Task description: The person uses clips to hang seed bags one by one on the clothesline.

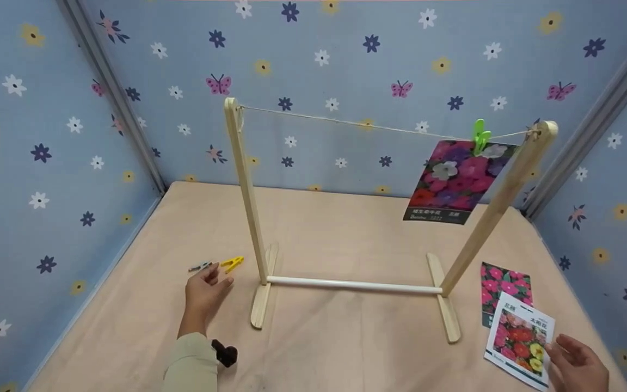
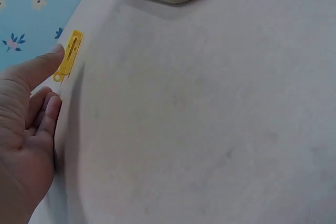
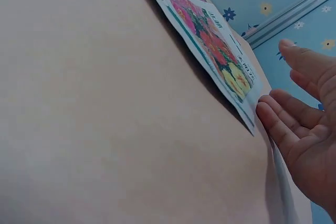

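My left hand is low over the table at the left, fingers loosely bent and thumb apart from them. Its fingertips are right at a grey clothespin, with a yellow clothespin just beyond; in the left wrist view the thumb overlaps the yellow clothespin. My right hand is beside a white seed packet with red and yellow flowers. In the right wrist view, its fingertips meet the edge of the packet, thumb raised away. Part of a pink-flowered packet is hidden beneath the white one.
A wooden stand with a white crossbar spans the middle of the table. Along its top runs a string, where a green clothespin holds a hanging flower packet. Flower-patterned walls enclose the table's back and sides.
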{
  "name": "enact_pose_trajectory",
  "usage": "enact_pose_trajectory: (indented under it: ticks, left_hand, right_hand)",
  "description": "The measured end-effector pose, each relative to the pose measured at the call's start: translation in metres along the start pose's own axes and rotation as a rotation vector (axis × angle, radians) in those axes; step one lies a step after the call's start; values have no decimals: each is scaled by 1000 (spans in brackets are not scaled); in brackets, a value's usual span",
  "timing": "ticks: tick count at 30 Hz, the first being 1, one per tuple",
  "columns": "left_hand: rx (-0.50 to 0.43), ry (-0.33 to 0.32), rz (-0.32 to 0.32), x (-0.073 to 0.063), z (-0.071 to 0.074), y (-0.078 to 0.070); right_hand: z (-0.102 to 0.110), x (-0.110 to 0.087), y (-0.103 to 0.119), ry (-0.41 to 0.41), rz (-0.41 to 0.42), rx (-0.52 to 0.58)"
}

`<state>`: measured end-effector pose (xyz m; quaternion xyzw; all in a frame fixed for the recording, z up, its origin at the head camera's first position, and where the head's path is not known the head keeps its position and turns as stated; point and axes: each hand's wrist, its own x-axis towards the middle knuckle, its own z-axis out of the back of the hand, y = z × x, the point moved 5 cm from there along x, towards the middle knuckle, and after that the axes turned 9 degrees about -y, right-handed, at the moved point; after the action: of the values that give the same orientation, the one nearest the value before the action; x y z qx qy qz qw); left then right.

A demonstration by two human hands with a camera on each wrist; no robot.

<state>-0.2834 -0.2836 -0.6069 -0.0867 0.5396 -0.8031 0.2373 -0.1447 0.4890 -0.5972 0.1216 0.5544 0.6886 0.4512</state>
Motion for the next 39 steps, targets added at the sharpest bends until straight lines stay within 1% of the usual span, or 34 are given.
enact_pose_trajectory:
  ticks: [1, 2, 6, 7, 13, 14, 18, 20, 21, 24, 27, 30, 32, 35, 39]
  left_hand:
    - [-1, -1, 16, 0, -1, 1]
    - [-1, -2, 29, 0, -2, 1]
    - [9, 0, 30, 1, -5, 2]
    - [9, 1, 31, 1, -6, 2]
    - [38, 12, 18, -2, -14, 3]
    - [40, 12, 15, -3, -15, 3]
    - [53, -7, -9, -7, -16, -2]
    - [58, -21, -30, -8, -17, -4]
    - [59, -33, -39, -9, -18, -5]
    - [59, -83, -56, -8, -19, -4]
    - [74, -151, -64, -6, -20, -3]
    - [114, -220, -77, -5, -21, -3]
    - [145, -254, -91, -5, -20, -4]
    - [189, -260, -107, -4, -19, -8]
    - [208, -190, -99, -2, -21, -13]
  right_hand:
    - [-2, 1, 1, -9, 38, -49]
    - [-4, 2, 2, -10, 60, -77]
    - [-8, 2, 7, -4, 142, -169]
    - [-9, 2, 8, -2, 151, -190]
    - [-5, 2, 4, -12, 122, -289]
    - [-5, 3, 3, -11, 132, -304]
    - [-5, 2, 2, 1, 241, -343]
    - [-6, 2, 2, 3, 282, -344]
    - [-6, 2, 2, 7, 289, -342]
    - [-8, 2, 0, 15, 273, -342]
    - [-6, 0, -2, -9, 275, -365]
    - [-4, -2, -3, -36, 283, -393]
    - [-4, -3, -5, -38, 281, -416]
    - [-5, -3, -5, -30, 276, -426]
    - [-6, -3, -3, -29, 269, -419]
